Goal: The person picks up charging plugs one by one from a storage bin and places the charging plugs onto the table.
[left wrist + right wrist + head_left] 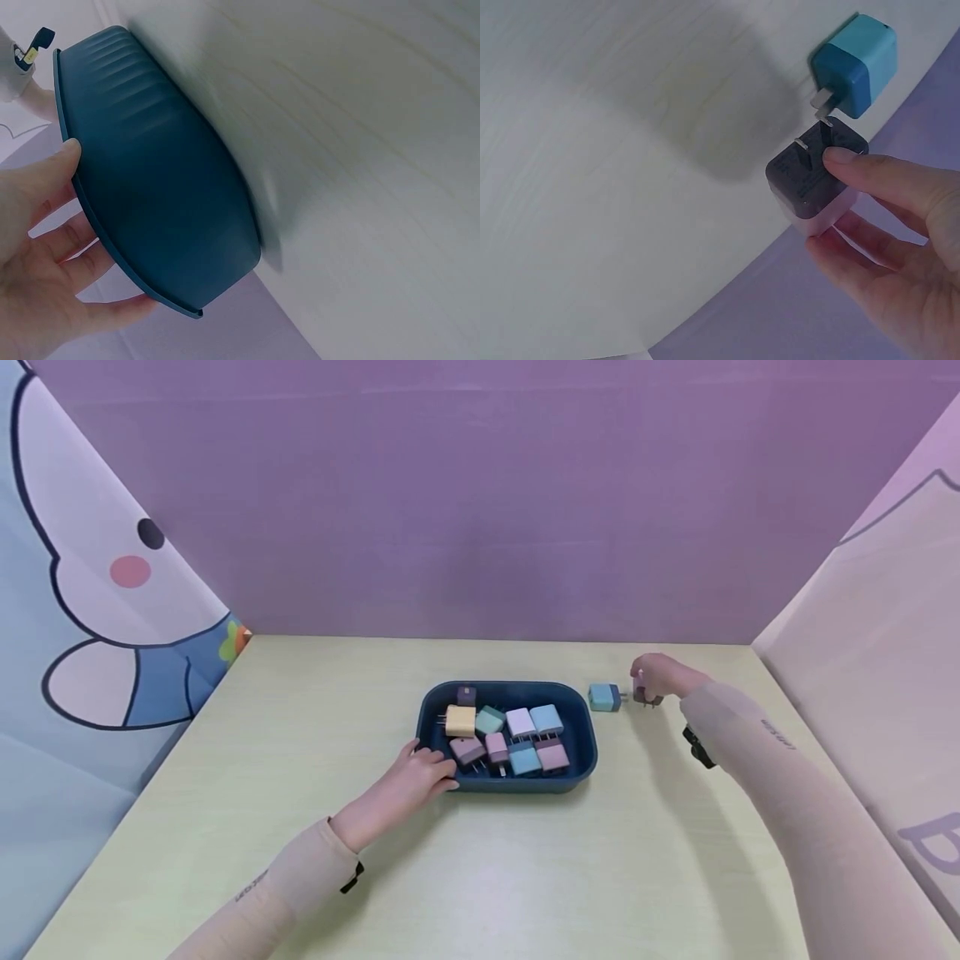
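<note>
My right hand (664, 677) pinches a pink and dark grey plug-in charger (801, 184) between thumb and fingers. Its two metal prongs point away from the fingers, and the thumb presses the pronged face. Just left of it on the table lies a light blue charger (602, 697) with a darker blue end, prongs turned toward the held one. My left hand (414, 774) grips the near left corner of a dark blue plastic bin (161, 180), thumb on the outside of the rim. Inside the bin are several chargers, among them a yellow one (461, 722) and a green one (490, 720).
The pale wood-grain table (510, 877) reaches back to a purple backdrop (480, 510). Printed cloth panels stand at the left (82, 810) and right (885, 677) sides. The right hand works near the table's far right part.
</note>
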### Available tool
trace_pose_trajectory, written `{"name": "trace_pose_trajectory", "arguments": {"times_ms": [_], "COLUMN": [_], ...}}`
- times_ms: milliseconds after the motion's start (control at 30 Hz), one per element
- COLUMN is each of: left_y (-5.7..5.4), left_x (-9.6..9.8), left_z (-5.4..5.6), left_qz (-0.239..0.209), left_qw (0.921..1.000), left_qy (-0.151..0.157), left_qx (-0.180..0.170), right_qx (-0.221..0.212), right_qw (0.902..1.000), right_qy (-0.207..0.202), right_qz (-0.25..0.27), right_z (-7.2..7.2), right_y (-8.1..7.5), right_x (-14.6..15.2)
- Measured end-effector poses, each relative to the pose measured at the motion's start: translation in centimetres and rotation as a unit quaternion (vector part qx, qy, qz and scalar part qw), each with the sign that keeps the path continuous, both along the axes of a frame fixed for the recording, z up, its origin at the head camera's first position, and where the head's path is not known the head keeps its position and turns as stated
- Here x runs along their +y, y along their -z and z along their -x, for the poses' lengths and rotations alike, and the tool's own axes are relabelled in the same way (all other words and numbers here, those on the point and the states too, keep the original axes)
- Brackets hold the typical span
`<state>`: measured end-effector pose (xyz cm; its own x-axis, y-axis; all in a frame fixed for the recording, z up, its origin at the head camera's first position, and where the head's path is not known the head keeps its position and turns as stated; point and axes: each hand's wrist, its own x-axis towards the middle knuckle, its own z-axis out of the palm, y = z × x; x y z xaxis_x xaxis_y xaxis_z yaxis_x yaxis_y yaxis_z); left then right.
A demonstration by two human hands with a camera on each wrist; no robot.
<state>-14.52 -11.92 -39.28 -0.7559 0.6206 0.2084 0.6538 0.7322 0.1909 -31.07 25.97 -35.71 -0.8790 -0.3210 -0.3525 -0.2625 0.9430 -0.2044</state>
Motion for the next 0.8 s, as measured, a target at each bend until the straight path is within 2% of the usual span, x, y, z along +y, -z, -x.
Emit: {"name": "trace_pose_trajectory", "arguments": {"times_ms": [333, 567, 800], "left_y": [0.2, 0.1, 0.2], "left_x": [0.2, 0.2, 0.2], "left_z": [0.0, -0.1, 0.0], "left_qz": [0.009, 0.010, 0.012], "left_qw": [0.9996, 0.9996, 0.9995], "left_qy": [0.007, 0.005, 0.006], "left_qx": [0.025, 0.027, 0.028], "right_qx": [-0.017, -0.035, -0.041], "right_qw": [0.9996, 0.9982, 0.9975], "right_qy": [0.020, 0.047, 0.056], "right_qz": [-0.010, 0.006, 0.009], "right_z": [0.1, 0.0, 0.2], "right_y": [1.4, 1.7, 2.2], "right_x": [0.7, 0.7, 0.9]}}
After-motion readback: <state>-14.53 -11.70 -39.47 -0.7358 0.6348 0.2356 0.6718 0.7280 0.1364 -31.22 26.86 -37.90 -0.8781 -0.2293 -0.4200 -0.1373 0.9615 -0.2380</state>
